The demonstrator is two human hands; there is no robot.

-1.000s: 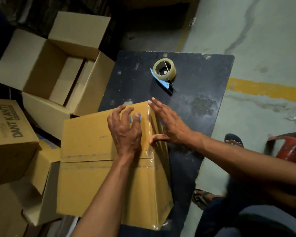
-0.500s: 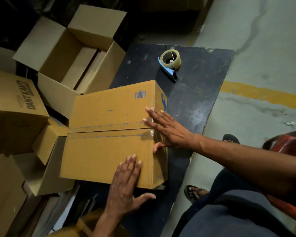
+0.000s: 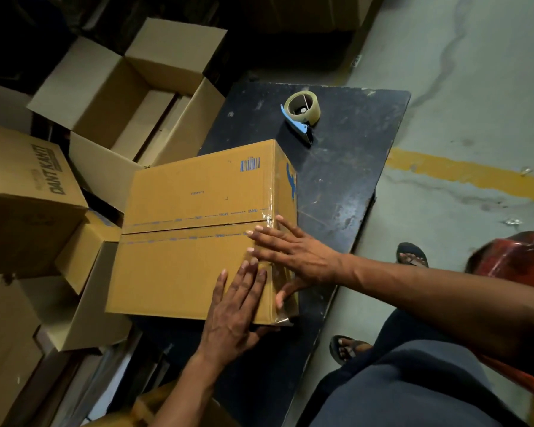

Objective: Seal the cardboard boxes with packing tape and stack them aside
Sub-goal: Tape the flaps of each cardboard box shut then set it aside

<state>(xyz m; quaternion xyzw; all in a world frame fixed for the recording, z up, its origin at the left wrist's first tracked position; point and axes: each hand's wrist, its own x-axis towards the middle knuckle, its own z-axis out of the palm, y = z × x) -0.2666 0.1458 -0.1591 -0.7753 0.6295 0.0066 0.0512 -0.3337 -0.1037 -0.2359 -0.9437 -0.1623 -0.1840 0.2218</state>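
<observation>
Flat and holding nothing, the left hand [image 3: 233,315] presses straight fingers on the near right corner of the closed cardboard box [image 3: 195,229], forearm rising from the bottom edge. Beside it the right hand [image 3: 296,254] lies spread over the taped right edge, thumb down the side face. Box sits on the dark table [image 3: 346,186]; its far-left end overhangs, underside hidden. Tape dispenser [image 3: 301,114] rests beyond.

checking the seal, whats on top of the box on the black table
Both hands lie flat on the cardboard box: left hand near its front edge, right hand over the right end of the centre seam. Clear tape shows at that end; tape beneath the hands is covered.
</observation>
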